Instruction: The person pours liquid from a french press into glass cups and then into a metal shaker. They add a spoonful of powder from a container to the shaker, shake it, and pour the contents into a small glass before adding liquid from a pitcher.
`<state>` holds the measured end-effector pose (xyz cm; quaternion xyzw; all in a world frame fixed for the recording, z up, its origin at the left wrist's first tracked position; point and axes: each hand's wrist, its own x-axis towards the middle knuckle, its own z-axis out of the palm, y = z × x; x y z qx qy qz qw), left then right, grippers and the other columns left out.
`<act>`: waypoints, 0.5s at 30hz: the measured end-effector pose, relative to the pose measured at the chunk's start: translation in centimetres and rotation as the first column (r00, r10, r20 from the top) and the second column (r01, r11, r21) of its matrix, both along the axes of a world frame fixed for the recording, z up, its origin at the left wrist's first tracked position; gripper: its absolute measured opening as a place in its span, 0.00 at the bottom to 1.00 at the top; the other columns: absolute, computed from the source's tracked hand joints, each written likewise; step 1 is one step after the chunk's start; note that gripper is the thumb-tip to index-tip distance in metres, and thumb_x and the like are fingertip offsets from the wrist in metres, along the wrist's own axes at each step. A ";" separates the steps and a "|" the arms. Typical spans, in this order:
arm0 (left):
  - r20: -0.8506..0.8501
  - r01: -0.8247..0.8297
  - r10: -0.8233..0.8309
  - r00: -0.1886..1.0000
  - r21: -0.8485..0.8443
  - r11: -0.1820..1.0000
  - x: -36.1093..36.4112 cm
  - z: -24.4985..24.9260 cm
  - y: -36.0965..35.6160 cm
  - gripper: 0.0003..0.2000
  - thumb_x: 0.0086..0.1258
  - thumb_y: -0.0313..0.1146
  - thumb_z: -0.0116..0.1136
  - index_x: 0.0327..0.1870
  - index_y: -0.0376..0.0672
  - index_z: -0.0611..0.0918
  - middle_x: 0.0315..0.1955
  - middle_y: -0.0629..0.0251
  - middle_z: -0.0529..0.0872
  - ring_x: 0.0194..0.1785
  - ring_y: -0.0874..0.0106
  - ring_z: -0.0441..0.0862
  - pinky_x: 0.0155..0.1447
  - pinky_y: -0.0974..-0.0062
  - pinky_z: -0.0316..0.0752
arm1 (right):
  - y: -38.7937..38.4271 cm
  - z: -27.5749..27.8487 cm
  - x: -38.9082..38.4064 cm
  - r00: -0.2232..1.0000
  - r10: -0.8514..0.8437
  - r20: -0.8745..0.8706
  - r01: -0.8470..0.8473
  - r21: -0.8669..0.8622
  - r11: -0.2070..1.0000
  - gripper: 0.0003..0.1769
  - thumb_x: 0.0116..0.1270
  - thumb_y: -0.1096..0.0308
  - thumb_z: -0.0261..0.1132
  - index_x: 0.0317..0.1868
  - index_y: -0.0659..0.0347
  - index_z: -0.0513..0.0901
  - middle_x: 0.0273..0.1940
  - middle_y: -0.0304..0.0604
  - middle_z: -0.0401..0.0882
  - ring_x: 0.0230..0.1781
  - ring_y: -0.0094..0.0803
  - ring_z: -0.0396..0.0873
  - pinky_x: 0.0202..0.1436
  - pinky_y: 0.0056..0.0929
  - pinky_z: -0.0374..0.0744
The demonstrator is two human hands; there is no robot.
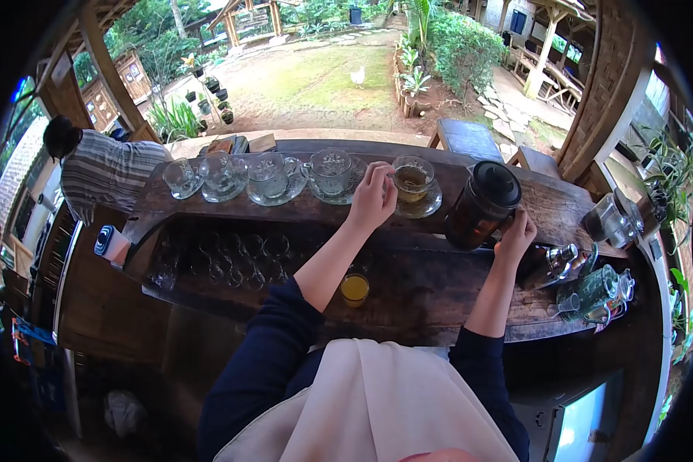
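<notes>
My right hand (519, 228) grips the handle of a French press (481, 212) with a black lid and dark liquid inside. The press is held over the right part of the wooden counter, slightly tilted. To its left, a clear glass cup (413, 180) with brownish liquid stands on a glass saucer (433, 205). My left hand (373, 198) is closed at that cup's left side, fingers curled where its handle seems to be; the handle itself is hidden. Left of this hand, several glass cups on saucers line up, among them a near cup (331, 171).
Several upturned-looking glasses (239, 258) stand on the lower shelf, near a glass of orange drink (354, 290). At the right are a glass jar (614, 219), a metal shaker (558, 258) and a green bottle (593, 292). A person in a striped top (112, 169) is at the left.
</notes>
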<state>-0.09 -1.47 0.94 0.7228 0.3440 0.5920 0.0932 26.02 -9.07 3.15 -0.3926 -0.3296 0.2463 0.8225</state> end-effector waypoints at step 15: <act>0.261 0.359 -0.323 0.910 -0.107 0.927 -2.7 -0.9 -5.4 0.16 0.61 0.24 0.59 0.50 0.40 0.72 0.46 0.61 0.75 0.44 0.70 0.76 0.42 0.76 0.72 | -4.1 5.1 -7.7 0.992 0.124 0.023 -0.124 -0.013 0.992 0.14 0.69 0.65 0.61 0.32 0.68 0.83 0.26 0.36 0.81 0.18 0.17 0.72 0.22 0.16 0.68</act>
